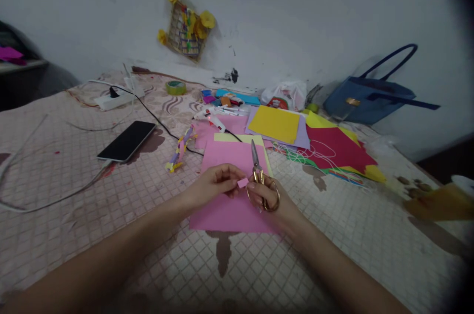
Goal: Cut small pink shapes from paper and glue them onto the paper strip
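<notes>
Between the two hands is a small pink paper piece (242, 183). My left hand (218, 185) pinches its left side with thumb and fingers. At its right edge are the fingertips of my right hand (270, 198), which also holds gold-handled scissors (255, 156), their blades pointing up and away from me. Beneath both hands lies a large pink sheet (222, 215), with a pale yellow sheet (240, 138) showing past its far and right edges. A purple and yellow paper craft (180, 148) stands left of the sheets.
A phone (128, 141) with a cable is at left, near a power strip (114, 100). Behind the sheets are a glue gun (210, 118) and green tape (175, 88). Coloured papers (276, 124), white string (296, 152) and a blue bag (370, 98) are at right.
</notes>
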The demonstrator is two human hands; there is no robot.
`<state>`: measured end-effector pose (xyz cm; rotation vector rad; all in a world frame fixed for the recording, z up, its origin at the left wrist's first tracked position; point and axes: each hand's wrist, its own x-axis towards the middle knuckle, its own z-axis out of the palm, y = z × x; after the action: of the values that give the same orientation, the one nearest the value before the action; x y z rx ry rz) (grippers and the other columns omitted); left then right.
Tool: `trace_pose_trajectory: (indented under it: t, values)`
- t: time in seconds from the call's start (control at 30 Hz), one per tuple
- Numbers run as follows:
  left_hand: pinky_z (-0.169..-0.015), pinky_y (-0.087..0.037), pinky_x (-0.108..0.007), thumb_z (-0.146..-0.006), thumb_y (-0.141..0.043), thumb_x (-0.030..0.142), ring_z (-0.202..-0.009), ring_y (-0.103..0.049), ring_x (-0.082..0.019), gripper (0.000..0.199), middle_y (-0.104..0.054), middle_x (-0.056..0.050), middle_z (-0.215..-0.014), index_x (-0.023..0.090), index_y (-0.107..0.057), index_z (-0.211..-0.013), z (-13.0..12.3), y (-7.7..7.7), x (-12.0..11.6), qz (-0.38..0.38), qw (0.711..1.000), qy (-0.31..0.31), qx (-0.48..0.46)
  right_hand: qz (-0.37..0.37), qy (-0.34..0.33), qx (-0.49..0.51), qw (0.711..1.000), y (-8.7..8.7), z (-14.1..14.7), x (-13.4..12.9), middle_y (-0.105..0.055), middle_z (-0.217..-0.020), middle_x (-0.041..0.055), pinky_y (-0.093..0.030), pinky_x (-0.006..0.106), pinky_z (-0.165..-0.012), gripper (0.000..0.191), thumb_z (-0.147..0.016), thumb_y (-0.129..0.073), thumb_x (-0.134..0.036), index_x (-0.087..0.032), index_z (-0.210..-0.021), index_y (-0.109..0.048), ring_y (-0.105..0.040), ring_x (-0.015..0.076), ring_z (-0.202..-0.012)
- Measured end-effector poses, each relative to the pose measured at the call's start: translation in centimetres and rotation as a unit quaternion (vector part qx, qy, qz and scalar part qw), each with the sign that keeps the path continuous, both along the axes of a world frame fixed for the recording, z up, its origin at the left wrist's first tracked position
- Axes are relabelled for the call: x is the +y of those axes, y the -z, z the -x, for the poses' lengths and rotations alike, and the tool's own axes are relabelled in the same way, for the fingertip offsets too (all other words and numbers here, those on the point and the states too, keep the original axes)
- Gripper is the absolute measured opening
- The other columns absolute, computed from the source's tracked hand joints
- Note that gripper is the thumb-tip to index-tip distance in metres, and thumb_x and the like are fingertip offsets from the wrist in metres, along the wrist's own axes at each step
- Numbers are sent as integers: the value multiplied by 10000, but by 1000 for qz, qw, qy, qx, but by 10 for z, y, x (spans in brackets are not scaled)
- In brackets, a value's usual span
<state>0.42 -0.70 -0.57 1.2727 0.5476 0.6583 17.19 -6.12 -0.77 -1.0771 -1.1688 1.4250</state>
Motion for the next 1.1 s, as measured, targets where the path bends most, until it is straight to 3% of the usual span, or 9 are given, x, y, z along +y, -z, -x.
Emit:
trace_pose_trajectory:
  t: [0.13,0.33,0.53,0.7,0.8,0.97,1.1]
  values:
    - [-642,-416,-241,-722,-620,184,-722,-523,-113,216,-580,-37,-856,149,-589,-933,0,-3,2,-48,999,19,-9,32,-28,86,995,3,2,0,-345,-439,-98,-240,195,-383,151,-753,-562,-240,-184,-674,-447,-297,50,-358]
    - [-659,-415,-248,-739,-592,177,-718,-521,-113,165,-576,-34,-843,148,-597,-902,0,-5,0,-56,998,13,4,33,-34,97,994,2,2,-1,-341,-446,-94,-234,196,-387,180,-759,-562,-224,-184,-645,-428,-299,51,-365]
    - [-740,-412,-272,-731,-623,227,-792,-549,-143,147,-609,-52,-860,139,-607,-847,0,-7,-2,-96,995,6,22,84,-103,138,982,-1,3,-1,-302,-440,-103,-209,190,-378,185,-724,-576,-235,-190,-645,-414,-242,46,-356]
    - [-766,-417,-286,-739,-618,244,-838,-554,-162,195,-613,-67,-914,149,-617,-910,1,-9,-2,-119,993,23,13,111,-123,179,970,-4,3,-1,-284,-429,-111,-171,177,-363,179,-716,-579,-209,-196,-666,-408,-193,45,-359]
    - [-771,-409,-285,-741,-615,237,-825,-552,-158,131,-608,-59,-875,136,-625,-824,1,-9,-2,-119,993,25,6,118,-133,178,968,-4,3,-1,-279,-428,-112,-161,178,-358,160,-727,-576,-217,-195,-683,-424,-184,46,-357]
    - [-633,-389,-229,-714,-644,268,-653,-504,-101,154,-565,-6,-699,130,-588,-751,1,-5,0,-52,998,-21,27,88,-67,103,988,-1,3,-1,-332,-441,-94,-223,192,-381,231,-758,-576,-310,-186,-640,-421,-272,51,-364]
    - [-611,-385,-227,-714,-641,285,-617,-489,-93,170,-541,5,-658,130,-580,-746,1,-4,0,-39,998,-12,37,45,7,33,998,1,1,0,-381,-442,-77,-256,200,-385,273,-777,-567,-366,-182,-625,-436,-335,58,-371]
